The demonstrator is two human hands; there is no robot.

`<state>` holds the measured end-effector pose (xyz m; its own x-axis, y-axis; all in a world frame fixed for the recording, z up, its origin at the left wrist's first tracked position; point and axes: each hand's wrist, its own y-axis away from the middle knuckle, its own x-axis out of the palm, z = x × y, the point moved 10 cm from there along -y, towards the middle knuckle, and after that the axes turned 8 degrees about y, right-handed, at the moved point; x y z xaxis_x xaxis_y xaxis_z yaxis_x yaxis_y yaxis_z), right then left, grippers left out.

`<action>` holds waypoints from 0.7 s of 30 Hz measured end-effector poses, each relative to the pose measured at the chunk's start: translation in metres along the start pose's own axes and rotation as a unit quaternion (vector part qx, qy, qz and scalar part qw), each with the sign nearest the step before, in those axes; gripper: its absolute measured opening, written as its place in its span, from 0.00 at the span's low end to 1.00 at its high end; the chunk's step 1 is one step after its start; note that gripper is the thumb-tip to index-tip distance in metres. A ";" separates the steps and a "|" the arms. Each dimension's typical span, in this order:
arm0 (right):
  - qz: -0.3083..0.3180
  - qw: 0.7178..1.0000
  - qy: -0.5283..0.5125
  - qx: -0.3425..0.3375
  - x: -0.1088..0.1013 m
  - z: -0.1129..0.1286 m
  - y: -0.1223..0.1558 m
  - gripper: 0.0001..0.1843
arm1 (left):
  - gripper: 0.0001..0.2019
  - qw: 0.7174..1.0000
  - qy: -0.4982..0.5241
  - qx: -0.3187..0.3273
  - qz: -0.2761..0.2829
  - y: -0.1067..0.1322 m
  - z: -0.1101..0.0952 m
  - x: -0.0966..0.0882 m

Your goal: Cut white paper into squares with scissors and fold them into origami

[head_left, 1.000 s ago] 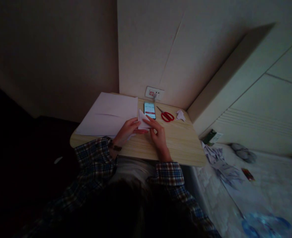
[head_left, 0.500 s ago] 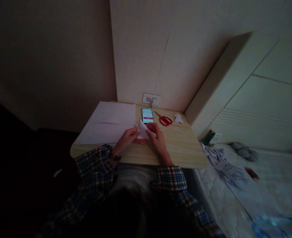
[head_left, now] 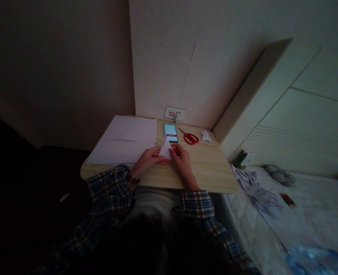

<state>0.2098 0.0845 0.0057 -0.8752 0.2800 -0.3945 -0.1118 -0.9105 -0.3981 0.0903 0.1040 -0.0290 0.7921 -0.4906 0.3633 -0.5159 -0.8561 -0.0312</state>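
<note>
A small folded white paper (head_left: 166,148) stands as a pointed shape on the light wooden table (head_left: 209,168). My left hand (head_left: 148,158) grips its left side and my right hand (head_left: 181,159) pinches its right edge; both hands are closed on it. Just behind the paper lies a phone (head_left: 170,131) with a lit screen. Both arms wear plaid sleeves.
A stack of white sheets (head_left: 124,139) covers the table's left part. Red scissors (head_left: 189,137) and a small folded paper piece (head_left: 205,136) lie at the back right. A wall socket (head_left: 174,113) sits behind. Crumpled papers (head_left: 256,189) lie on the bed to the right.
The paper has been folded narrower and now stands as a tighter point; my hands have drawn closer together around it. The view shifted slightly.
</note>
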 end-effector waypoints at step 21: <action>-0.005 0.996 -0.082 0.022 -0.001 -0.011 -0.005 0.10 | 0.16 0.998 -0.037 0.039 -0.021 -0.001 -0.007 -0.004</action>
<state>0.2165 0.0921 -0.0010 -0.9389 0.2383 -0.2483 -0.1380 -0.9216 -0.3627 0.0855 0.1080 -0.0242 0.8357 -0.4627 0.2958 -0.4577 -0.8845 -0.0904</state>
